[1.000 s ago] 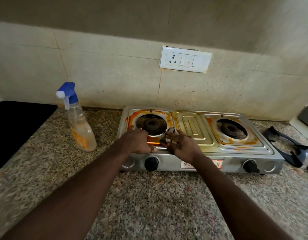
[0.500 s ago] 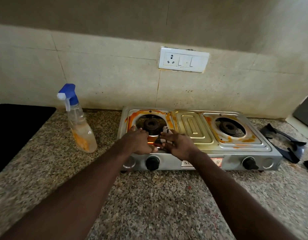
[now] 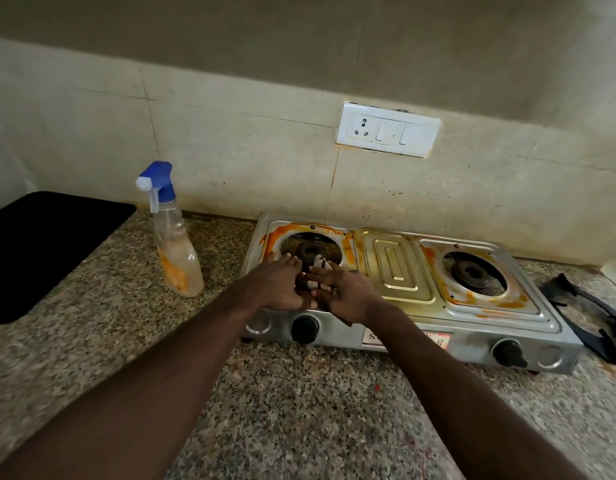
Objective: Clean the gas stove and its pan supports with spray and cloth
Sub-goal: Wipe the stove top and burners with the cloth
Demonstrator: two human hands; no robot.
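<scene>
A two-burner steel gas stove (image 3: 396, 271) smeared with orange stains stands on the granite counter against the wall. Both pan supports are off it; one dark pan support (image 3: 590, 317) lies on the counter to its right. My left hand (image 3: 279, 285) and my right hand (image 3: 344, 292) meet over the front edge of the left burner. A small black-and-white cloth (image 3: 321, 264) pokes out from under my right fingers and is pressed on the stove top. A clear spray bottle (image 3: 171, 233) with a blue trigger head stands left of the stove.
A black sink or mat (image 3: 40, 251) fills the counter's left end. A white socket plate (image 3: 388, 129) sits on the tiled wall above the stove. Speckled granite counter (image 3: 299, 410) stretches in front of the stove.
Both hands stayed at the front of the left burner and drew closer together, with the cloth shifting a little toward the burner. The camera moved nearer.
</scene>
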